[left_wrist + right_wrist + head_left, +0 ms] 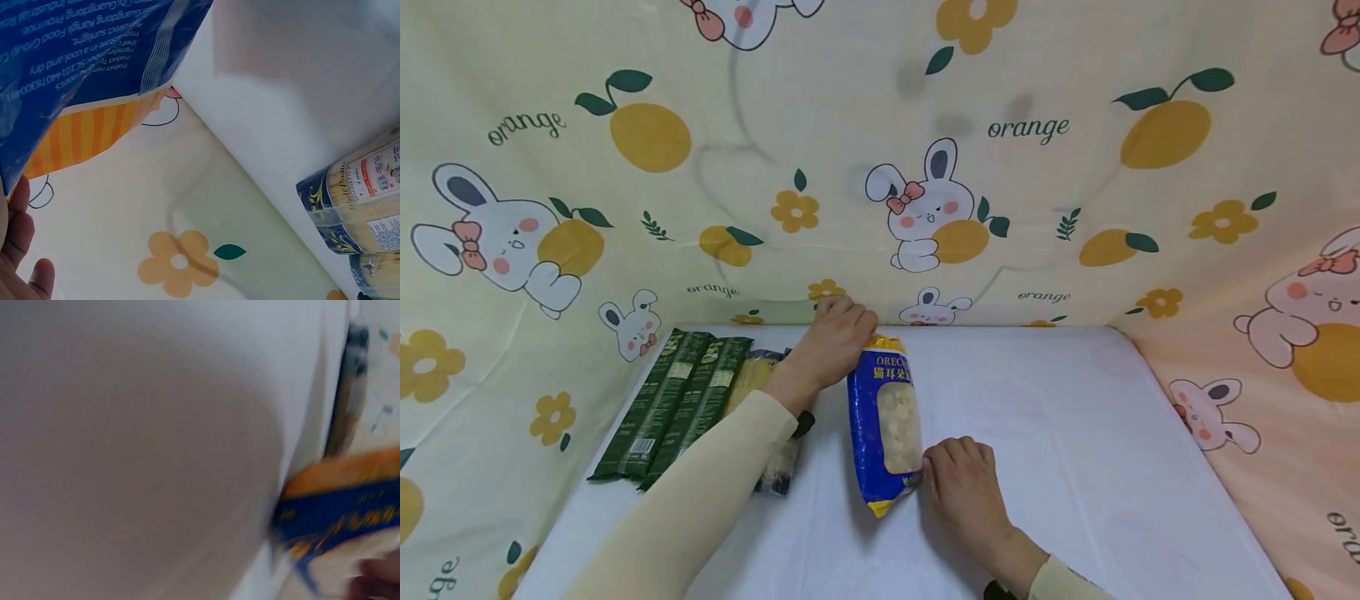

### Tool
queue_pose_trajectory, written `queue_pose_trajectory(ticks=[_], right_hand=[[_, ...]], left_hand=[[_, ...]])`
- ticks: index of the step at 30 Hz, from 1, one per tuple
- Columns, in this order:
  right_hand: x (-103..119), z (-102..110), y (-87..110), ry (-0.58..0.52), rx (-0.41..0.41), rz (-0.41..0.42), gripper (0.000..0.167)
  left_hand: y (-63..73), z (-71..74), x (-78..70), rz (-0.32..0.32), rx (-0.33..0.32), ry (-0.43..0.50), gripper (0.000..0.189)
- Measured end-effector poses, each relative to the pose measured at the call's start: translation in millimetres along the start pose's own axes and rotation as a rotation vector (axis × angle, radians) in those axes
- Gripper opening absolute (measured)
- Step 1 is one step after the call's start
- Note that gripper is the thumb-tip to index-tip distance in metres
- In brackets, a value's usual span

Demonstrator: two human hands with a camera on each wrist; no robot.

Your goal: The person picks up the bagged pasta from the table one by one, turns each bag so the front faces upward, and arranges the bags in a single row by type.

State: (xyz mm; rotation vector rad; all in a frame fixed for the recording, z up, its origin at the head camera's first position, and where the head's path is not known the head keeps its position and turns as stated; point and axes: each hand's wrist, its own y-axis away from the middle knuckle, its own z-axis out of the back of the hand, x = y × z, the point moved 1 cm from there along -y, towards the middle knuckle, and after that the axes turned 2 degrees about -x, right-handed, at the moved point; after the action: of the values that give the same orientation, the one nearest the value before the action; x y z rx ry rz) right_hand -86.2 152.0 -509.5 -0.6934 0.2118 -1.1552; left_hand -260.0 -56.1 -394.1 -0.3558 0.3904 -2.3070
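Left grip: the left hand (838,337) has its fingers curled over the far, top end of the blue bag (885,421) and holds it.
Right grip: the right hand (964,483) has its fingers bent on the near corner of the bag and seems to pinch its edge.
Blue bag: it is blue with yellow ends and a clear window that shows pale snacks inside. It sits about in the middle of the bench (1075,433), a bit to the left, long way pointing away from the person. It looks tipped up on its side between the two hands, not flat.
Green packs: two long dark green packs (673,400) lie flat side by side at the left of the bench.
Noodle packs: packs of pale noodles (365,194) lie just beside the green packs, partly hidden under the left sleeve.
Cloth: a cloth with bunnies and oranges (925,208) hangs behind and at the sides.
How far along: I think the other packs are already laid in a row on the left. The blue bag is not laid down yet; both hands are on it.
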Motion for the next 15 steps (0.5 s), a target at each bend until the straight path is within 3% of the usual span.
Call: queue_pose_trajectory(ticks=[6,10,15], right_hand=[[-18.4,-9.2,2.0,-0.004,0.343,-0.262,0.025],[-18.6,-14.5,-3.4,-0.017,0.411,-0.293,0.034],[-10.3,-18.6,-10.1,-0.043,0.455,-0.252,0.032]], left_hand=[[1.3,-1.4,1.1,-0.006,-0.041,0.011,0.021],[2.2,-1.7,1.0,0.021,-0.047,0.011,0.022],[6.2,-3.1,1.4,0.037,-0.082,0.02,0.021]])
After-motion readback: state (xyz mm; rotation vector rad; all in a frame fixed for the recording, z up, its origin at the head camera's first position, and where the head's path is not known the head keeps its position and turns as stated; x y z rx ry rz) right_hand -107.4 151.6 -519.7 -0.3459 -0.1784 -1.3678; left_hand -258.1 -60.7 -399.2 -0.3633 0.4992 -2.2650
